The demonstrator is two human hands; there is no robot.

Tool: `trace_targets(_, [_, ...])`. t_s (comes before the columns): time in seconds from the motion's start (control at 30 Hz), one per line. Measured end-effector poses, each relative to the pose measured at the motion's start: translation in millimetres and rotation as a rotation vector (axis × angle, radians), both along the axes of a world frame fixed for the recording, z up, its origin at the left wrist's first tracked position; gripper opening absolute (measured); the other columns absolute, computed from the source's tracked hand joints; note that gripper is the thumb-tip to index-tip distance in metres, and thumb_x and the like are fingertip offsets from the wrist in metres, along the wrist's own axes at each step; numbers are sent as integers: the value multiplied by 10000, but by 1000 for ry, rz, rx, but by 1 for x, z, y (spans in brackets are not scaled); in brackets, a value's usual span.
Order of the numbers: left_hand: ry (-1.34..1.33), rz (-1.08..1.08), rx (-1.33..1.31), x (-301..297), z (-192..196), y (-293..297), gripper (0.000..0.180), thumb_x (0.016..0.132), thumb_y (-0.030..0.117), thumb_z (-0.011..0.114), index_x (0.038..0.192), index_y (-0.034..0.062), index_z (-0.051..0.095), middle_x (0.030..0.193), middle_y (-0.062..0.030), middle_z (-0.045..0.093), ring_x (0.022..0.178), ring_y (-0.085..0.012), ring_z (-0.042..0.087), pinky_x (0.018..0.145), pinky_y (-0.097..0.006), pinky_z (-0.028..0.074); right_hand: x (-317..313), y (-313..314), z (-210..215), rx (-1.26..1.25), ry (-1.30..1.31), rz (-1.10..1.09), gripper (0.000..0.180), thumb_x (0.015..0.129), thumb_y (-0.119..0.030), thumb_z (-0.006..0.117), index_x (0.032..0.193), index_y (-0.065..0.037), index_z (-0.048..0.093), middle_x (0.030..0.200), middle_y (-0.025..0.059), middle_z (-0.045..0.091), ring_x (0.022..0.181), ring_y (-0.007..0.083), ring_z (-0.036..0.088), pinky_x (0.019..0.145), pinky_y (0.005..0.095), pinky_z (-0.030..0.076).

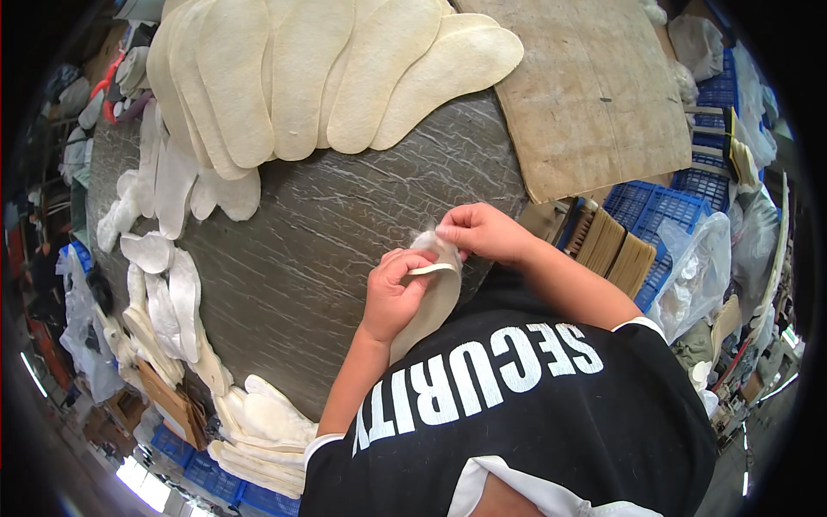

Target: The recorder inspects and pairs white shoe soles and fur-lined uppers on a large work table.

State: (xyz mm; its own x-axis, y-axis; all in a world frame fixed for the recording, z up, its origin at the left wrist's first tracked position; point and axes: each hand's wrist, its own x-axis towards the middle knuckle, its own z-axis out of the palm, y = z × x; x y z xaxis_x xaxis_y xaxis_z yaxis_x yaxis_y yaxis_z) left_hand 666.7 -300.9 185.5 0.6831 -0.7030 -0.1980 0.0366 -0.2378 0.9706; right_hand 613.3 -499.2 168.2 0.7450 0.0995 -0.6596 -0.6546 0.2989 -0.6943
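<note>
Close to my chest, a cream felt insole (436,303) is bent over at its upper end, with white fluffy lining showing at the fold. My left hand (398,289) is closed around its left edge, thumb and fingers gripping the curled part. Fingertips of my right hand (479,231) pinch the insole's upper right edge beside the fluff. The lower end of the insole hangs against my black shirt (517,405). Beyond my hands, large cream insoles (314,69) lie overlapped in a fan across the dark table (301,250).
Fluffy white insoles (172,293) lie along the table's left edge, with more stacked (263,422) at lower left. A worn brown board (594,95) covers the far right. Blue crates (659,211), a wooden brush (581,226) and clear plastic bags (698,267) stand at right.
</note>
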Motion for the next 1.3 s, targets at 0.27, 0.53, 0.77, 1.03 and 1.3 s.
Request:
trace_targets(0.27, [-68, -32, -11, 4, 2, -4, 151, 728, 16, 672, 873, 57, 655, 915, -68, 685, 862, -217, 621, 845, -335, 428, -1, 1, 9, -351, -34, 199, 169, 845, -163, 619, 846, 5, 642, 674, 42, 614, 600, 96, 532, 559, 265, 439])
trace_targets(0.53, [-80, 81, 213, 0, -2, -14, 123, 749, 94, 709, 863, 54, 688, 870, -76, 686, 759, -226, 596, 800, -340, 424, -17, 15, -9, -131, -157, -151, 152, 893, -120, 568, 806, -7, 620, 699, -20, 563, 655, 51, 476, 583, 245, 414])
trace_targets(0.77, [227, 262, 86, -10, -9, -6, 149, 765, 30, 714, 903, 39, 656, 880, -65, 663, 827, -160, 603, 746, -270, 483, -9, 11, -6, 55, -68, -150, 154, 911, -135, 559, 834, -24, 633, 702, -33, 572, 627, 42, 471, 557, 224, 399])
trace_targets(1.03, [84, 93, -146, 3, -11, -4, 123, 801, 35, 708, 906, -2, 657, 1055, -36, 417, 831, -89, 535, 719, -217, 474, -7, 10, -14, 77, -21, -139, 159, 909, -140, 560, 842, -30, 653, 679, -28, 583, 572, 39, 474, 511, 211, 378])
trace_targets(1.3, [379, 123, -91, 10, -3, -20, 151, 801, 5, 690, 951, -5, 681, 1120, -66, 531, 835, -79, 575, 695, -212, 493, -6, 14, -9, 15, -67, -189, 141, 889, -117, 576, 811, -19, 640, 705, -21, 591, 624, 36, 496, 544, 215, 404])
